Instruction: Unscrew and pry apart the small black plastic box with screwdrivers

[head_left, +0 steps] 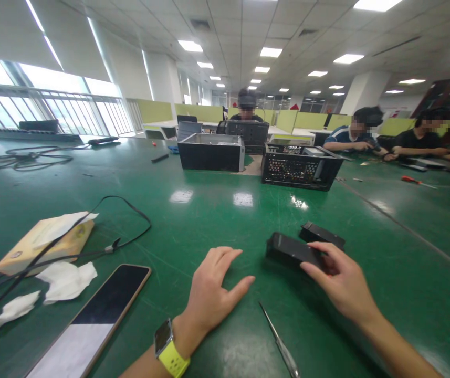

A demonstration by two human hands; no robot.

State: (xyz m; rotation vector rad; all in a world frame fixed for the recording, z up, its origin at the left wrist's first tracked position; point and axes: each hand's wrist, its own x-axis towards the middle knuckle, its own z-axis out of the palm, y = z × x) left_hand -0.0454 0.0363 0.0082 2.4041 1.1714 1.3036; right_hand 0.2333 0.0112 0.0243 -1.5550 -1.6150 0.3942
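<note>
My right hand (343,281) grips one end of a black oblong box (291,250) between thumb and fingers, slightly blurred by motion. Just behind it on the green table lies a second black oblong piece (322,234). My left hand (219,283), with a yellow-strapped watch on the wrist, hovers or rests over the table with thumb and fingers apart, holding nothing. Between my two hands, nearer to me, lies a thin metal screwdriver (280,341) with its tip pointing away. Whether the held box touches the table I cannot tell.
At left are a phone (102,310), a tissue box (47,241), crumpled tissues (67,281) and black cables (142,223). Further back stand two computer cases (211,156) (299,168). An orange-handled screwdriver (417,181) lies far right. Other people sit across the green table (209,220).
</note>
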